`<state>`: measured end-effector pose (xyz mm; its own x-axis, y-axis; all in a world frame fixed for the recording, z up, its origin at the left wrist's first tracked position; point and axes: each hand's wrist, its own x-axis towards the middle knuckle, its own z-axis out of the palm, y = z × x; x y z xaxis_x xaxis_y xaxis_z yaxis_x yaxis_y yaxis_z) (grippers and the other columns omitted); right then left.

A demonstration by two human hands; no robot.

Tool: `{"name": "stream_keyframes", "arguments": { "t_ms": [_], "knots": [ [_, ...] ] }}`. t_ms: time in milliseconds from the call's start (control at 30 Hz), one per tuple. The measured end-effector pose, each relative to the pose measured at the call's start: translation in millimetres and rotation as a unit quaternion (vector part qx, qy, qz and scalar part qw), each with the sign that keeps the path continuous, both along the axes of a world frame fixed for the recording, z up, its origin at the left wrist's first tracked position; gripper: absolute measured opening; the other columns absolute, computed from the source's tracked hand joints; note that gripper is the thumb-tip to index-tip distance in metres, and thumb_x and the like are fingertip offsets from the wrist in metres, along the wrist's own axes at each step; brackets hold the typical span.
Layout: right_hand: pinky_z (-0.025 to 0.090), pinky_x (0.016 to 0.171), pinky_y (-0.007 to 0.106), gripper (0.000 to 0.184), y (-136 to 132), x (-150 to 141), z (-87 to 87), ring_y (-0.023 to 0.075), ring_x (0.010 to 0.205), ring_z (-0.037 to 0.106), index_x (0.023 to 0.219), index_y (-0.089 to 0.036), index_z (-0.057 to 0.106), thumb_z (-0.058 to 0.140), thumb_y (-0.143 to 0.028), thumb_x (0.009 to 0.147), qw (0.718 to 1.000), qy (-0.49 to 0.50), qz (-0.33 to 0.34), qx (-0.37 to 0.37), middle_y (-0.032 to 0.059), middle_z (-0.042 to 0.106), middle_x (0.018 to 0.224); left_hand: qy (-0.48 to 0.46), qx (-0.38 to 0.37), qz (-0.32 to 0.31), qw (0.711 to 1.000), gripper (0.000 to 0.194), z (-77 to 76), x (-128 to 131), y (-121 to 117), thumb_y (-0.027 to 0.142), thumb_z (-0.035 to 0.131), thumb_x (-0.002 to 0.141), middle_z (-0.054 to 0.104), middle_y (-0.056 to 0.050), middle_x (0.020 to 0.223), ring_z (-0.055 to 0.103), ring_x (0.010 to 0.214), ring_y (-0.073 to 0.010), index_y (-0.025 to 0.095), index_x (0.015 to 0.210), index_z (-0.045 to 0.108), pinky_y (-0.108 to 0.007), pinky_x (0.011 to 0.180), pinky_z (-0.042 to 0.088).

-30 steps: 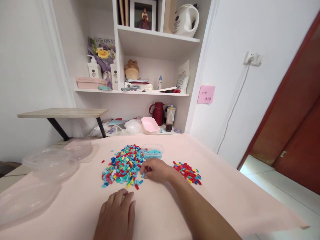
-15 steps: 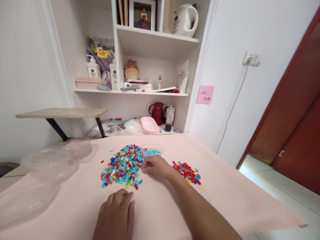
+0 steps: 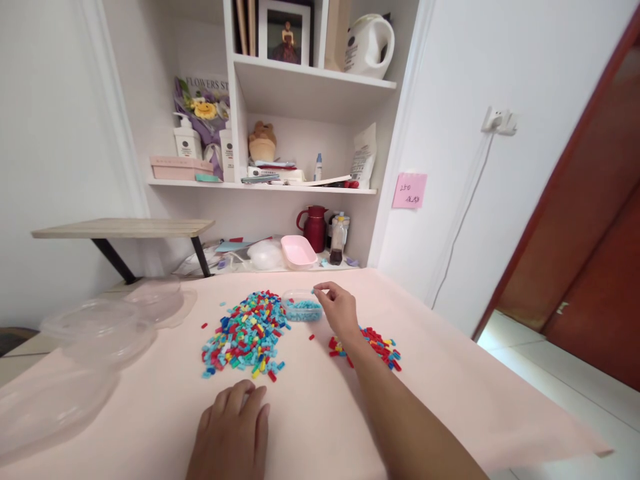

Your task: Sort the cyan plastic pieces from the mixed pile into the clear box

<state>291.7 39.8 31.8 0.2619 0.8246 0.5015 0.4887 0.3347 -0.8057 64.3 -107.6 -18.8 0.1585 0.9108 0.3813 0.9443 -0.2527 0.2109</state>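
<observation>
Right hand [image 3: 339,310]: pinching what we take for a blue brick [image 3: 313,291]
Tub [image 3: 289,301]: just left of that hand, long axis left to right
Left hand [image 3: 229,428]: relaxed open, nothing visibly held, farther off

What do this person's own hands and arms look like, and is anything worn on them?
The left hand and right hand are bare, with no gloves or rings showing. The right forearm is bare too: no sleeve, watch or bracelet shows. The left forearm is out of view.
</observation>
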Motion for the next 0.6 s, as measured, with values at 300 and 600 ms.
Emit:
{"name": "stream_keyframes", "arguments": {
  "t_ms": [300, 600],
  "knots": [
    [0.046, 0.052, 0.026, 0.033, 1, -1, -2.9, 0.0121, 0.045, 0.054, 0.103, -0.02, 0.071, 0.053, -0.041, 0.085, 0.996, 0.042, 0.078, -0.015, -0.0004, 0.066, 0.068, 0.001, -0.023, 0.004, 1.0, 0.04, 4.2, 2, -2, 0.028, 0.037, 0.092, 0.07, -0.008, 0.12, 0.061, 0.113, -0.0246, 0.027, 0.114, 0.07, -0.046, 0.094, 0.05],
    [0.044, 0.057, 0.02, 0.015, -17, -21, -9.5, 0.0114, 0.061, 0.058, 0.088, -0.02, 0.077, 0.065, -0.025, 0.081, 0.914, -0.151, 0.358, -0.115, -0.001, 0.067, 0.072, -0.01, -0.024, 0.004, 1.0, 0.041, 6.0, 2, -3, 0.03, 0.035, 0.093, 0.069, -0.009, 0.119, 0.061, 0.112, -0.0244, 0.027, 0.114, 0.069, -0.047, 0.093, 0.05]
  ]
}}
